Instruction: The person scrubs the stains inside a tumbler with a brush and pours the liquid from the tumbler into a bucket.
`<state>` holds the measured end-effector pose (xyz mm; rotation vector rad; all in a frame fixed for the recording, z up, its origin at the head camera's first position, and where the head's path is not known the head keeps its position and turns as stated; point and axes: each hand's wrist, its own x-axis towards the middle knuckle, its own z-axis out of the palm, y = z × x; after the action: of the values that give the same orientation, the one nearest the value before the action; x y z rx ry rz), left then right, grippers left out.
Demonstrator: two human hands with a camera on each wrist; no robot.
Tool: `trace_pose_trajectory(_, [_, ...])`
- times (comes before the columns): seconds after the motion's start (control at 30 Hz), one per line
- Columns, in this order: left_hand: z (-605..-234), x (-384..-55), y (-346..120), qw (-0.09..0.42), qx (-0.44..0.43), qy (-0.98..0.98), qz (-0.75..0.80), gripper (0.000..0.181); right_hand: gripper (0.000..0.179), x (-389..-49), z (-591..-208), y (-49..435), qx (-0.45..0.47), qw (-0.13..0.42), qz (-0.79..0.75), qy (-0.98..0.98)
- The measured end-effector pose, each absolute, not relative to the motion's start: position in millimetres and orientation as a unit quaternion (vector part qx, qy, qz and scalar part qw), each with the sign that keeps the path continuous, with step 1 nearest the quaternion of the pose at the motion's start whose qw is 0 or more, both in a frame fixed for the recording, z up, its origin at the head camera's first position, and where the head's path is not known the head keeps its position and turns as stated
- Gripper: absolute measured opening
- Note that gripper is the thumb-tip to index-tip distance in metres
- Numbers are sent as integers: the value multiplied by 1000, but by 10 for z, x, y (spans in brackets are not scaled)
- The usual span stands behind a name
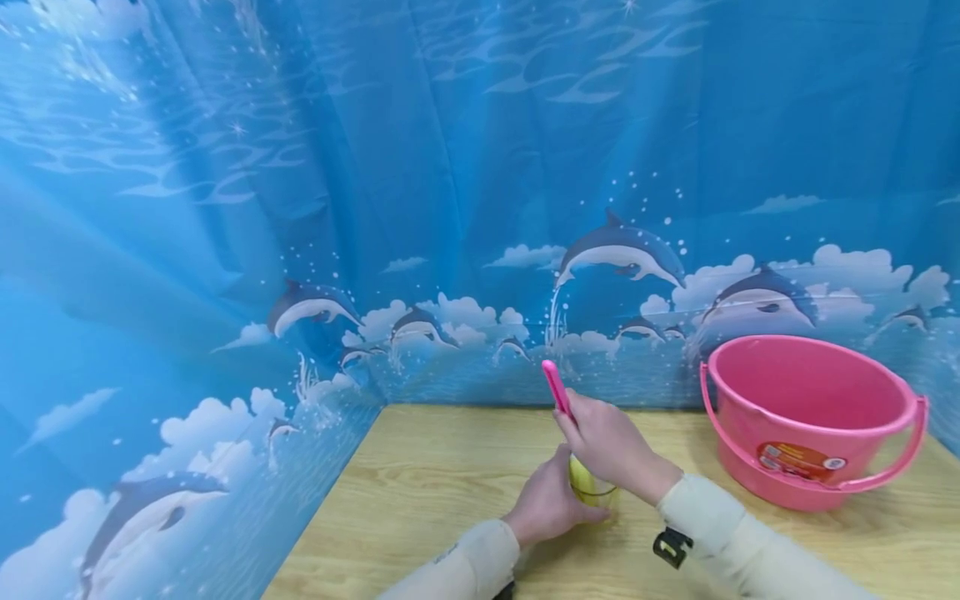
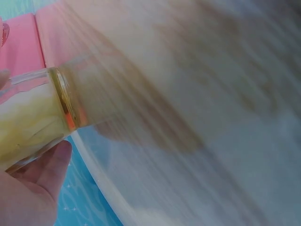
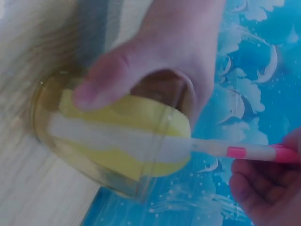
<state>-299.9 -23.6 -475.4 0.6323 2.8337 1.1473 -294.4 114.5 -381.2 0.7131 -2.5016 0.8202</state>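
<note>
My left hand (image 1: pixel 546 505) grips a clear glass cup (image 1: pixel 600 495) that stands on the wooden table, thumb and fingers round its side. In my right hand (image 1: pixel 611 440) is a sponge cup brush (image 1: pixel 554 385), held by its pink and white handle, which slants up past the fist. The brush's yellow and white sponge head (image 3: pixel 127 162) sits inside the glass, as the right wrist view shows, with the handle coming out of the mouth. The left wrist view has the glass (image 2: pixel 33 117) at its left edge, beside the left fingers (image 2: pixel 54 165); the base is hard to make out there.
A pink bucket (image 1: pixel 738 437) with its handle lowered stands at the right of the table (image 1: pixel 420 467). Blue curtains (image 1: pixel 480 167) printed with dolphins hang behind and along the left side. A black strap device (image 1: pixel 672 547) is on the right wrist.
</note>
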Motion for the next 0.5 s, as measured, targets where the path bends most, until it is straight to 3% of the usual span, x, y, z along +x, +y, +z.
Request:
trace_pose_trajectory(0.2, [-4748, -3005, -247, 20, 196, 903, 381, 89, 17, -3073, -3747, 1174, 217, 157, 320, -909])
trace_pose_trajectory(0.5, [-4746, -2992, -245, 18, 202, 899, 388, 88, 20, -3195, -3700, 1170, 188, 113, 320, -922])
